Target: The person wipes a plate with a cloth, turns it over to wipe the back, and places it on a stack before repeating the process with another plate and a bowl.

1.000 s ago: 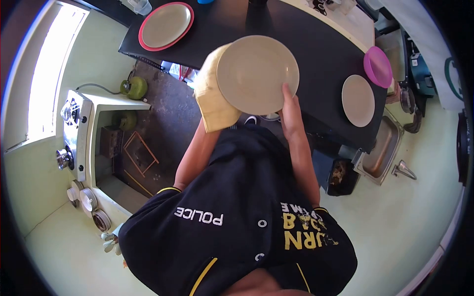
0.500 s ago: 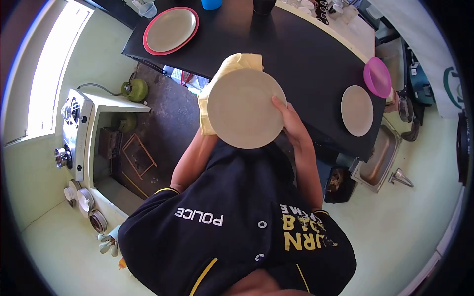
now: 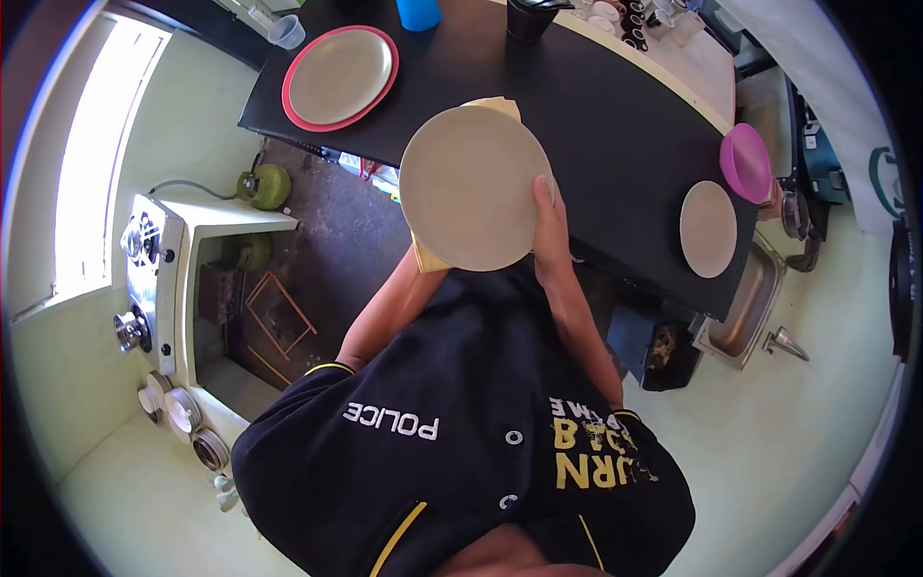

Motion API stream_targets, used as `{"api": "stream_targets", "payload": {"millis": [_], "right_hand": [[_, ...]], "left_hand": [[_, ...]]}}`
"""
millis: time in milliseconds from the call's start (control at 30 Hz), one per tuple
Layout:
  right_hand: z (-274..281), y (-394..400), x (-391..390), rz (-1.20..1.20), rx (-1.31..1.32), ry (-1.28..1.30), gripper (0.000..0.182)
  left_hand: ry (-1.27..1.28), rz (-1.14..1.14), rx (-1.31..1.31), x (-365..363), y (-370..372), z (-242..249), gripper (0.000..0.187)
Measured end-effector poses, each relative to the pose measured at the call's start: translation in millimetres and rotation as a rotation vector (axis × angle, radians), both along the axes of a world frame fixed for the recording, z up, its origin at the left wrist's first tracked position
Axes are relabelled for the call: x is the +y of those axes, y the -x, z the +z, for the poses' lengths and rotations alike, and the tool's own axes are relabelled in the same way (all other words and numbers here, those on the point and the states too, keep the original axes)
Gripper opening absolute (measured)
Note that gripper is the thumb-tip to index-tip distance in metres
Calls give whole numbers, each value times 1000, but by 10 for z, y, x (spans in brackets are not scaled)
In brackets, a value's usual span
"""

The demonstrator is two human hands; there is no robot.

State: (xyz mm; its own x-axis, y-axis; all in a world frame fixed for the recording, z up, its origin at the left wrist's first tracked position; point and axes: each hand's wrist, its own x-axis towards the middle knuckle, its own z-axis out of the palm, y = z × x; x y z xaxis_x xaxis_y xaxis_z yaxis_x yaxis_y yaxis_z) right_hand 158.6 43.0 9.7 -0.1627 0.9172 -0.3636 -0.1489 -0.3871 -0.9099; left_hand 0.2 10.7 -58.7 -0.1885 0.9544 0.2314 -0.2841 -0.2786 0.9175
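A round beige plate (image 3: 473,188) is held up in front of my chest, its flat face toward me. My right hand (image 3: 550,223) grips its right edge, thumb on the face and the other fingers mostly hidden behind. Behind the plate is a yellow cloth (image 3: 432,258), showing at the top and at the lower left. My left forearm runs up to this cloth; the hand itself is covered by plate and cloth, holding the cloth against the plate's back. Another beige plate (image 3: 709,229) lies at the right end of the black table (image 3: 615,144).
At the table's left end a beige plate (image 3: 341,72) rests on a red one. A blue cup (image 3: 418,13), a black holder (image 3: 531,19) and a pink bowl (image 3: 746,162) stand on the table. A sink (image 3: 745,298) is at right, a gas stove (image 3: 154,279) at left.
The plate has shifted slightly up and left, covering more of the yellow cloth. My right hand has moved with it, still on its right edge. The view has shifted slightly.
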Motion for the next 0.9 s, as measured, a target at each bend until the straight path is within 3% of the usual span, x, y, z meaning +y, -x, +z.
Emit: {"api": "stream_targets", "payload": {"millis": [133,433,533,767,867,900], "right_hand": [[49,120,168,43,-30,111,67],[66,728,422,-36,193,150,68],[25,685,535,103,155,160,65],[81,458,624,170,-40,121,57],[92,310,567,153,-110,150,59],[24,246,527,121,-108,171,59]], "left_hand": [[-3,-36,28,202,147,0,50],[-18,-158,96,736,598,62,51],[-29,-219,137,948,809,149,51],[-46,-352,214,1259,1192,548,52],[-38,-420,115,1397,1290,807,53],[3,-491,-68,1457,1309,918,54]]}}
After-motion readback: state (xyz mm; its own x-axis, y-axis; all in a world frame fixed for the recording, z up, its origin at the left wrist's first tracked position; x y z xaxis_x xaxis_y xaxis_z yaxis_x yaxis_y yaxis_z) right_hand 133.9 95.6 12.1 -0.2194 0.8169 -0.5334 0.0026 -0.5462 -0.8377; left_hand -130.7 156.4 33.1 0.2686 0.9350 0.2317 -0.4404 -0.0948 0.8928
